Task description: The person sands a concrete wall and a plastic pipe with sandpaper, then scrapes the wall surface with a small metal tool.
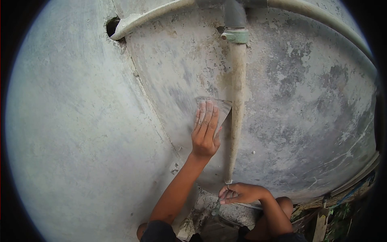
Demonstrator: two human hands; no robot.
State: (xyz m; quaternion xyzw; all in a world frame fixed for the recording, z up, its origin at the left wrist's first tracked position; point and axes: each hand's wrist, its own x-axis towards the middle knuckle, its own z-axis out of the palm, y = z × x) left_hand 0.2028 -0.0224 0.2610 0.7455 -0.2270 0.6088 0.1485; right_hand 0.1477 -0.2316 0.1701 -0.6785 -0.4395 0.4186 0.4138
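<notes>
My left hand [206, 129] lies on a sheet of sandpaper [223, 108], pressing it against the grey, patchy wall [177, 76]. The fingers are together and dusted with pale powder. Faint print shows along the sheet's upper edge, and its right corner reaches the vertical pipe [238, 88]. Lower down, my right hand [242, 193] hovers by the pipe's bottom end, its fingers loosely bent and apart. Nothing shows in it. Just beneath its fingertips is a small greenish fitting, perhaps a tap [217, 209].
A green valve [236, 35] sits high on the vertical pipe. Curved pipes [157, 16] branch off at the top, the left one entering a hole [113, 27] in the wall. A rough concrete ledge [242, 213] lies below, with wood scraps and plants [322, 222] at lower right.
</notes>
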